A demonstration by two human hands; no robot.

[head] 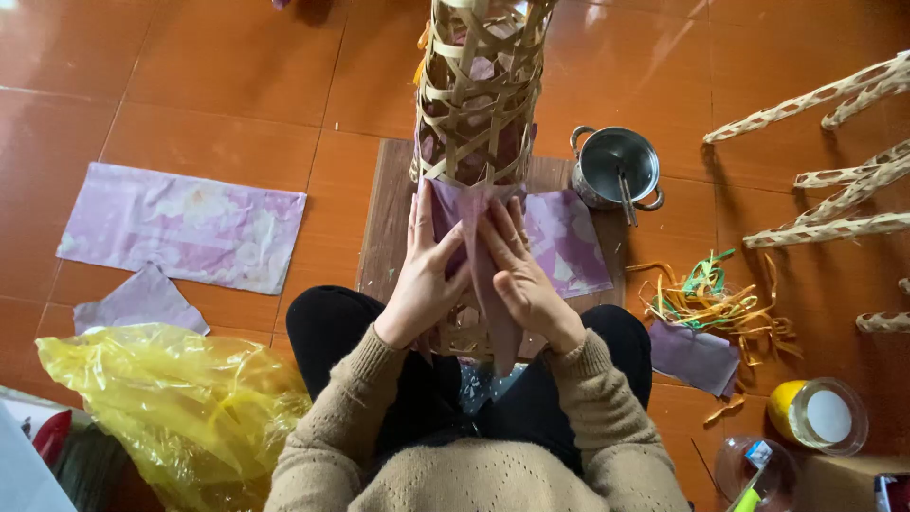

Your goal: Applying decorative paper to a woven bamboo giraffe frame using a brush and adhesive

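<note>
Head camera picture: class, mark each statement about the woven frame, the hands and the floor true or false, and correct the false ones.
1. Both hands press purple paper onto the woven frame. True: the left hand and the right hand lie flat on it.
2. The metal pot stands left of the frame. False: it stands to the right, on the floor.
3. A yellow plastic bag lies at lower left. True.
4. The large purple sheet on the left floor is rolled up. False: it lies flat.
5. Coloured strips lie in a loose pile at the right. True.
</note>
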